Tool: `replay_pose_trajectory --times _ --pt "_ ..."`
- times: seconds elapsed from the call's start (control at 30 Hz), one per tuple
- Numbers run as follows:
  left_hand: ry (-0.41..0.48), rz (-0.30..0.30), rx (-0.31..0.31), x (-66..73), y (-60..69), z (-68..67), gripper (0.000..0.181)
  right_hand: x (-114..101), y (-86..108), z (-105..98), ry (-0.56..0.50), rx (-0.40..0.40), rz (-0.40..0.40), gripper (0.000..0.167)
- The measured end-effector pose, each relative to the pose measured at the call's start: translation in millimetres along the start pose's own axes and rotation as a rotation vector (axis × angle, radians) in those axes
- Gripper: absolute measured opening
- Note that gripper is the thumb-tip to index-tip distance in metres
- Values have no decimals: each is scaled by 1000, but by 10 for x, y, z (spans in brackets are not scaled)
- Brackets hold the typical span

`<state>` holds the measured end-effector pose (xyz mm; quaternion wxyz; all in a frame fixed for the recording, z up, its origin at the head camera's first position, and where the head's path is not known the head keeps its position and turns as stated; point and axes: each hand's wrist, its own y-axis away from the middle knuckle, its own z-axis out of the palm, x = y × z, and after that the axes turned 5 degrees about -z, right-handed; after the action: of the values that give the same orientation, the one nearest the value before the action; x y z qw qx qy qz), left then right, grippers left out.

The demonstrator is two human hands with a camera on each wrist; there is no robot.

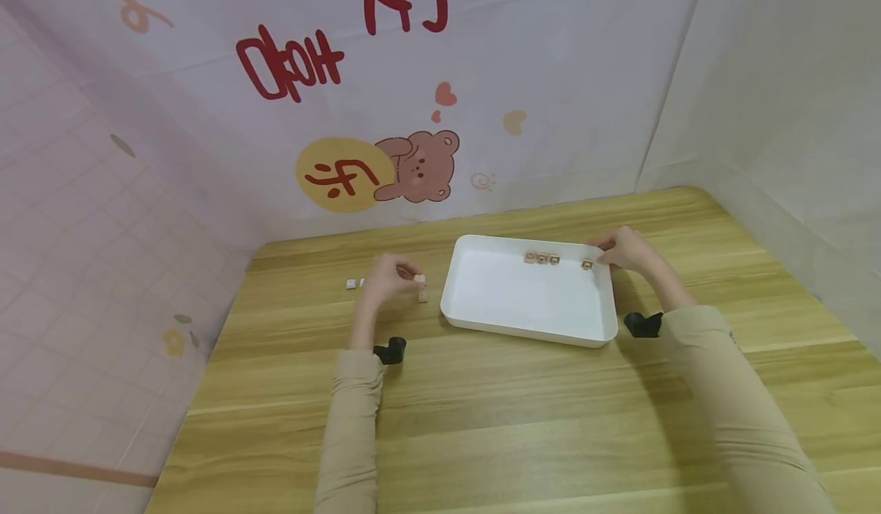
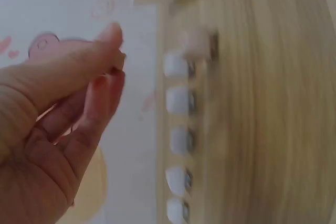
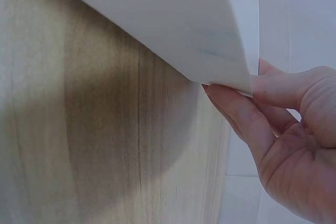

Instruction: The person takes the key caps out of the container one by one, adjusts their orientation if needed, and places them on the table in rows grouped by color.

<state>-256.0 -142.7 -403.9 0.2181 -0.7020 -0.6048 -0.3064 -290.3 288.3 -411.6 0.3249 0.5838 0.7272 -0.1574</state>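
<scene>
Wood tabletop (image 1: 482,414); pale block (image 1: 420,278) pinched at tip of left hand (image 1: 387,275).

The head view looks forward and down from high over the tabletop (image 1: 482,414); both wrist views sit close, turned sideways. Right and head share the tray (image 3: 157,14); left, blurred, seemingly shares the small white pieces (image 2: 180,99).

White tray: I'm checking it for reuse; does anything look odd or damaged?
Three small pieces sit together along the far side of the tray, but a fourth piece breaks the row, nearer the right hand. Faint bluish streaks show outside; stain or reflection, I cannot tell. No damage stands out.
</scene>
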Motion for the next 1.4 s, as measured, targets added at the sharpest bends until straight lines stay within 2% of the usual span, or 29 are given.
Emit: replay_pose_trajectory --times 0.1,0.17,0.27,0.37,0.5,0.73,0.9,0.97,1.03,1.13,1.23,1.33,1.4 --pt "-38 -72 17 -101 51 -46 22 11 0 -8 -2 -4 1 40" --pt "-62 -111 7 -140 72 -49 21 15 3 -13 0 -5 3 41" --pt "-126 -132 -14 -181 67 -18 19 17 12 -21 3 -7 6 42" --pt "-206 -122 -19 -194 45 18 17 10 20 -25 -1 -10 5 42" --pt "-267 -101 -16 -184 19 52 17 5 26 -25 -1 -11 4 42" --pt "-298 -84 4 -195 6 85 16 2 18 -18 -5 -5 8 42" --pt "-276 -122 -8 -142 13 42 21 -5 10 -19 -8 -4 -7 42" --pt "-223 -113 -6 -77 6 16 23 -7 9 -22 -11 -9 -10 43" --pt "-140 -77 -9 26 -22 7 27 -10 11 -28 -8 -14 -11 43" --pt "-5 30 -33 246 -110 66 29 -15 10 -28 -6 -13 -11 43" --pt "91 113 -91 506 -249 228 29 -20 12 -25 -12 -13 -12 43" --pt "120 178 -166 738 -431 454 30 -25 12 -14 -16 -11 -8 43" --pt "115 196 -209 870 -545 601 30 -29 12 -5 -17 -11 -3 43"
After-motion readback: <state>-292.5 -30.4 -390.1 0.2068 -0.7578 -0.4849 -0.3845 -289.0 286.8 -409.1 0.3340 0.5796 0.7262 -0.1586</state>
